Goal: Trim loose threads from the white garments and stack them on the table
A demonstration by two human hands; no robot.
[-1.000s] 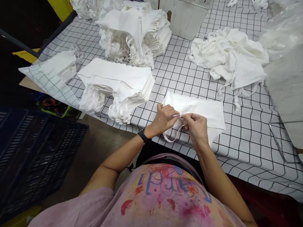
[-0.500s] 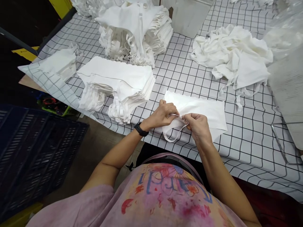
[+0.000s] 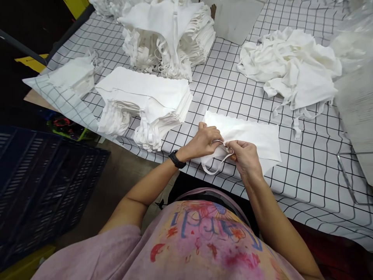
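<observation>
**At the surface's near edge: two hands work a strap**

At the near edge of the gridded surface (image 3: 305, 175) lies a flat white garment (image 3: 250, 136). Its thin strap (image 3: 215, 165) loops toward the person. The left hand (image 3: 204, 142) and right hand (image 3: 246, 157) each pinch the strap where they meet. Keeping it untwisted and lightly taut seems wise. A folded stack (image 3: 145, 101) sits toward the left edge.

Garment workshop: stacked white garments (image 3: 151, 97), crate (image 3: 43, 186)
</observation>
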